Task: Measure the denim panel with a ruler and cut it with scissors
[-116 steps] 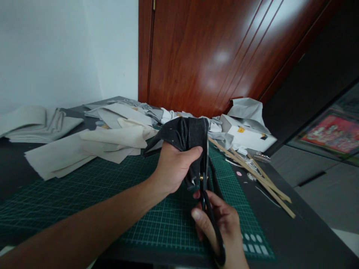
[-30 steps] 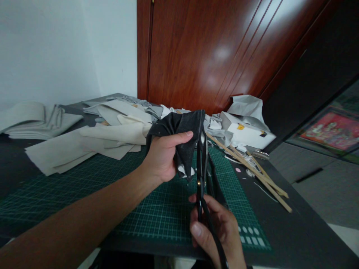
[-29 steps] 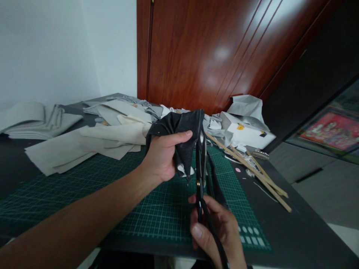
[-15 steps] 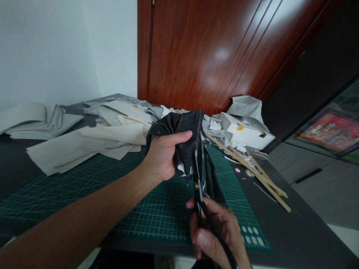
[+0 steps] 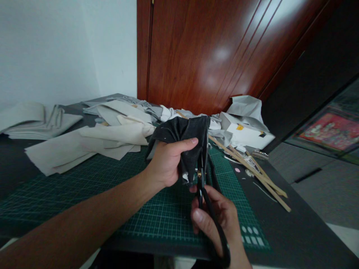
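Observation:
Bunched black fabric (image 5: 187, 129) is gripped in my left hand (image 5: 168, 160), with the thumb lying along its top face and the other fingers hidden beneath. My right hand (image 5: 217, 216) is closed around the black handles of a pair of scissors (image 5: 202, 183), which point away from me. Their blades run into the right edge of the fabric, and the cloth partly hides them. A narrow black strip of cloth (image 5: 213, 173) hangs beside the blades on the right. Both hands are above a green cutting mat (image 5: 157, 220).
Pale fabric pieces (image 5: 64, 151) lie on the mat's left side, near a folded grey stack (image 5: 42, 119). More scraps pile up at the back. A white box (image 5: 246, 130) and wooden sticks (image 5: 260, 179) are on the right of the dark table (image 5: 303, 228).
The scissors have moved forward and their blades now sit deeper along the fabric's edge, closer together. My left hand and the fabric have shifted slightly right and down.

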The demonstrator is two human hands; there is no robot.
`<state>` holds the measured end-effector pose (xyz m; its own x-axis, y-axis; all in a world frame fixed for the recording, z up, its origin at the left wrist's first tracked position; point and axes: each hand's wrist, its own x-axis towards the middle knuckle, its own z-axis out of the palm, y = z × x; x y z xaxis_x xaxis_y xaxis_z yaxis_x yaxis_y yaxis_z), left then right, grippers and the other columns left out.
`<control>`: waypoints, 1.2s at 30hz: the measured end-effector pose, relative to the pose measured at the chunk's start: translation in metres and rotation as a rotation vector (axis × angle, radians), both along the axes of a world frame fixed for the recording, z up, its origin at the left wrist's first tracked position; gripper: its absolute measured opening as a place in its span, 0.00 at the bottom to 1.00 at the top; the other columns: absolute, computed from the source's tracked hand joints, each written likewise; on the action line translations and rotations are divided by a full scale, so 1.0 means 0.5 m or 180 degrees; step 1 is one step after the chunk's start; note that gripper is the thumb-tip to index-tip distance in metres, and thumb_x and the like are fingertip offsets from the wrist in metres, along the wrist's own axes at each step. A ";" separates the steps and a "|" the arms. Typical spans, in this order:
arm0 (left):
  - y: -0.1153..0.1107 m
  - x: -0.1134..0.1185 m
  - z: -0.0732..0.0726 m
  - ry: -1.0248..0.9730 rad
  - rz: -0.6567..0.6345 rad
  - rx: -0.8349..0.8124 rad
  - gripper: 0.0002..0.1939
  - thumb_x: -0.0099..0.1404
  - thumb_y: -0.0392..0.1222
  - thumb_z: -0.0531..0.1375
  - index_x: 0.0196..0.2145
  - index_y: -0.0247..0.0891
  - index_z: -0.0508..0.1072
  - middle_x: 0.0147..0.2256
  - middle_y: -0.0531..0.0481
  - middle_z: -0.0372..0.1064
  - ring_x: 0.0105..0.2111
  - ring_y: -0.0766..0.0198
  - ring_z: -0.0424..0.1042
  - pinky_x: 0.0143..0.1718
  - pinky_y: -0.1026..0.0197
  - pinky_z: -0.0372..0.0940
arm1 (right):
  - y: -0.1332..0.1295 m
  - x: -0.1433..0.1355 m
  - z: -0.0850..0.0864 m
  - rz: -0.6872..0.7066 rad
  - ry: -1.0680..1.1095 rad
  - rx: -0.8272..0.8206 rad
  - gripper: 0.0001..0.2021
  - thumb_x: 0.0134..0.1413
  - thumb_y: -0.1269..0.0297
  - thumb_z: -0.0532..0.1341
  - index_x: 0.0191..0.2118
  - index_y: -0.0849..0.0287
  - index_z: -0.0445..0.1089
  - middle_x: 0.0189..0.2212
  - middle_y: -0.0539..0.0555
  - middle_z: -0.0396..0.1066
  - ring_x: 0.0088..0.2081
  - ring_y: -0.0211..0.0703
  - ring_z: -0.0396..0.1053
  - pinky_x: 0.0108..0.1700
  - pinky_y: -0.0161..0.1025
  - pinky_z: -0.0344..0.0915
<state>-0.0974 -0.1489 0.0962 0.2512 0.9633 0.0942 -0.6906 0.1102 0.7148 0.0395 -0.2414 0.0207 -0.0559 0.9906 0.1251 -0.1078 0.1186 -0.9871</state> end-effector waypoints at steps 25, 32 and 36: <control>-0.010 0.022 -0.034 0.0580 0.0333 0.0285 0.13 0.51 0.46 0.73 0.27 0.35 0.78 0.22 0.49 0.75 0.15 0.60 0.72 0.14 0.60 0.70 | 0.024 0.034 -0.028 0.0054 -0.0194 0.0314 0.19 0.53 0.57 0.76 0.50 0.53 0.78 0.28 0.46 0.70 0.25 0.34 0.63 0.26 0.29 0.63; -0.012 0.023 -0.033 0.0690 0.0231 0.0259 0.14 0.50 0.47 0.73 0.23 0.35 0.77 0.19 0.48 0.73 0.13 0.61 0.70 0.12 0.61 0.68 | 0.021 0.035 -0.032 -0.0048 -0.0265 0.0392 0.18 0.54 0.56 0.76 0.49 0.52 0.79 0.27 0.46 0.69 0.25 0.35 0.62 0.25 0.29 0.63; -0.014 0.024 -0.031 0.0699 0.0281 0.0187 0.13 0.49 0.46 0.73 0.24 0.35 0.77 0.20 0.48 0.74 0.14 0.61 0.70 0.11 0.60 0.68 | 0.024 0.036 -0.034 -0.0057 -0.0277 0.0398 0.17 0.53 0.58 0.76 0.48 0.52 0.79 0.26 0.45 0.68 0.23 0.33 0.61 0.24 0.28 0.61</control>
